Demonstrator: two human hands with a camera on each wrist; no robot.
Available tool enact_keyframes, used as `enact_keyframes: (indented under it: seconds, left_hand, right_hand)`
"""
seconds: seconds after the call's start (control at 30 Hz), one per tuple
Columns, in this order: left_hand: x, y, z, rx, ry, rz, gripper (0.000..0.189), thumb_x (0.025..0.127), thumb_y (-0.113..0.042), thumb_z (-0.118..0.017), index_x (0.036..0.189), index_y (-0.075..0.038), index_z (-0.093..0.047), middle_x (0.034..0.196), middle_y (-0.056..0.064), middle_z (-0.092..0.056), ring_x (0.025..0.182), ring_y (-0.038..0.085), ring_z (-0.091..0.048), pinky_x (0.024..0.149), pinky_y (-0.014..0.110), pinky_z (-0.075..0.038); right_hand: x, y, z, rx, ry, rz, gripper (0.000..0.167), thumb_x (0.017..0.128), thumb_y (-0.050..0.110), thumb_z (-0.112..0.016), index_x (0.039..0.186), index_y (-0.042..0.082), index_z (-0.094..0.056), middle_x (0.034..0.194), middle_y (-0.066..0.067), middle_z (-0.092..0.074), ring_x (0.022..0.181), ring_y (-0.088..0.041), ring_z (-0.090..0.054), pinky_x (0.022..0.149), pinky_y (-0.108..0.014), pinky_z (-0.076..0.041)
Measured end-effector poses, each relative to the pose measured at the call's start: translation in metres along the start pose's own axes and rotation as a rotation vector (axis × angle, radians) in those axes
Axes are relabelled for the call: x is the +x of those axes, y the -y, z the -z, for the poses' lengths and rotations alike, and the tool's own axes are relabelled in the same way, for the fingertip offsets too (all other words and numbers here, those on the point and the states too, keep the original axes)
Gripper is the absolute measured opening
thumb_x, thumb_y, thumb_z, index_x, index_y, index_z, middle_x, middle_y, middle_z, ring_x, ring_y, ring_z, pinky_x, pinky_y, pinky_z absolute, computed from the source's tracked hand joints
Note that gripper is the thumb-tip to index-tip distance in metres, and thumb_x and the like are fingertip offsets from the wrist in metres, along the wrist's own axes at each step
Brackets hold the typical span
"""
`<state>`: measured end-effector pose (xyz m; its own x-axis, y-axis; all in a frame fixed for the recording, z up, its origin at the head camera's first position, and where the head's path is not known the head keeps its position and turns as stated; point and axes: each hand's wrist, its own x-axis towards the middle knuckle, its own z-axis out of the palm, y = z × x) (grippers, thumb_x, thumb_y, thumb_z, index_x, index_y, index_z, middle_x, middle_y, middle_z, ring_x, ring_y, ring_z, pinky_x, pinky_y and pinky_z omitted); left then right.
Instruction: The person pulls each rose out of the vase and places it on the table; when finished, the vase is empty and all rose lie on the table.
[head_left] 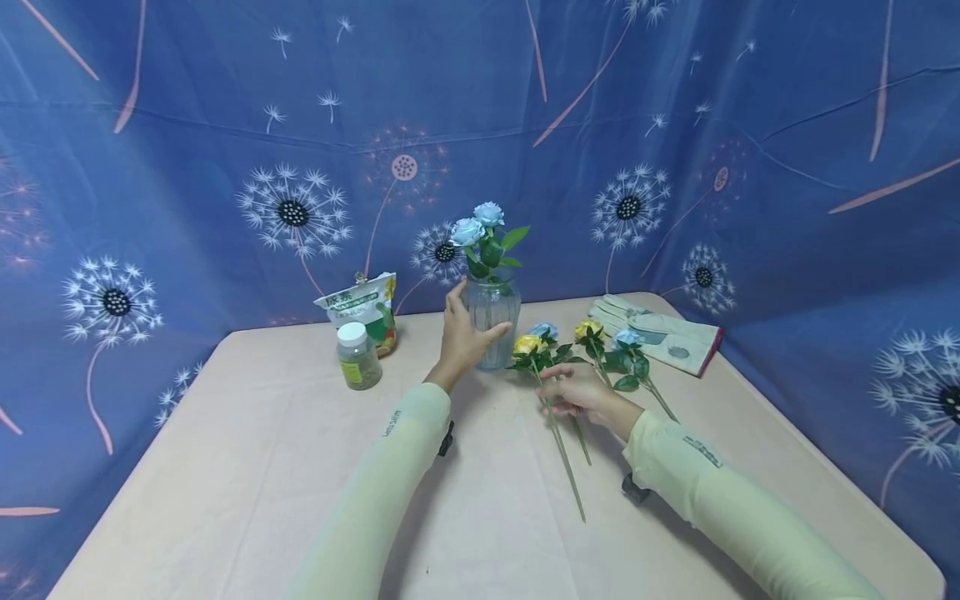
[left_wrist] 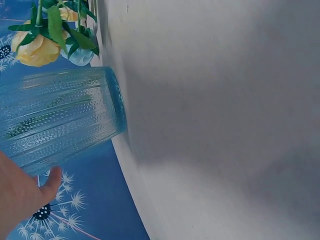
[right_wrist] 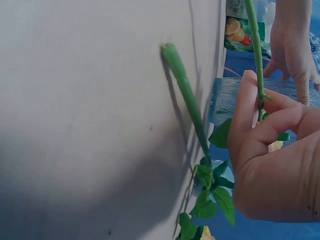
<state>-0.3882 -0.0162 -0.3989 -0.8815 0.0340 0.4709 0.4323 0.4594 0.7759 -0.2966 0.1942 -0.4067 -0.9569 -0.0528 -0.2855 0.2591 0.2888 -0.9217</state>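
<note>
The vase [left_wrist: 55, 115] is pale blue, ribbed and dotted. Roses [head_left: 467, 232] are light blue and yellow, leaves [head_left: 515, 238] and stems [right_wrist: 184, 85] green. White dandelions [head_left: 292, 212] and pink strokes [head_left: 552, 124] pattern the blue curtain [head_left: 480, 100]. The table [head_left: 285, 517] is pale pink, sleeves [head_left: 360, 500] pale yellow-green, bag [head_left: 363, 304] white and green, jar lid [head_left: 352, 334] white, gloves [head_left: 678, 333] cream.

Left hand [head_left: 462, 340] curves, right hand [head_left: 581, 390] pinches.
</note>
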Motion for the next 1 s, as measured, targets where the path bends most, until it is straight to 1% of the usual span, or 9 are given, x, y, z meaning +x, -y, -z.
enact_keyframes:
  seconds: [0.17, 0.33, 0.63, 0.83, 1.0]
  left_hand:
    - [0.0, 0.0, 0.001, 0.009, 0.004, 0.004, 0.108, 0.078, -0.049, -0.082, 0.155, -0.019, -0.013, 0.156, 0.015, -0.026, 0.141, 0.035, -0.034, 0.113, 0.049, -0.033]
    - [-0.001, 0.0, 0.001, 0.012, 0.012, 0.0, 0.108, 0.078, -0.048, -0.082, 0.155, -0.019, -0.012, 0.156, 0.015, -0.026, 0.141, 0.035, -0.034, 0.113, 0.048, -0.033]
    - [0.0, 0.0, 0.0, 0.021, 0.008, -0.004, 0.107, 0.078, -0.049, -0.082, 0.155, -0.019, -0.013, 0.156, 0.014, -0.025, 0.141, 0.035, -0.034, 0.113, 0.049, -0.034]
    - [0.001, 0.0, 0.0, 0.02, 0.002, -0.008, 0.109, 0.077, -0.049, -0.082, 0.155, -0.019, -0.013, 0.156, 0.015, -0.026, 0.141, 0.036, -0.034, 0.113, 0.049, -0.033]
    - [0.0, 0.0, -0.001, 0.033, 0.006, -0.004, 0.108, 0.078, -0.049, -0.082, 0.155, -0.017, -0.013, 0.155, 0.016, -0.027, 0.141, 0.036, -0.034, 0.113, 0.049, -0.034]
  right_hand:
    - [0.005, -0.003, -0.001, 0.002, -0.012, -0.011, 0.046, 0.086, 0.008, -0.074, 0.13, 0.002, -0.06, 0.085, -0.015, -0.073, 0.046, -0.008, -0.061, 0.037, -0.016, -0.036]
    - [0.008, -0.004, -0.002, -0.009, -0.024, -0.028, 0.045, 0.086, 0.008, -0.074, 0.128, 0.003, -0.062, 0.08, -0.014, -0.073, 0.046, -0.008, -0.061, 0.038, -0.015, -0.04]
    - [0.008, -0.004, -0.003, -0.038, 0.013, -0.037, 0.047, 0.086, 0.009, -0.076, 0.13, 0.003, -0.061, 0.08, -0.013, -0.073, 0.047, -0.009, -0.063, 0.039, -0.015, -0.044]
    - [0.011, -0.004, -0.004, -0.018, 0.014, -0.035, 0.046, 0.088, 0.009, -0.073, 0.131, 0.001, -0.058, 0.085, -0.014, -0.073, 0.052, -0.01, -0.065, 0.04, -0.016, -0.045]
    - [0.016, -0.005, -0.005, -0.047, 0.027, -0.047, 0.045, 0.088, 0.011, -0.074, 0.129, 0.003, -0.06, 0.083, -0.013, -0.073, 0.053, -0.01, -0.066, 0.041, -0.016, -0.046]
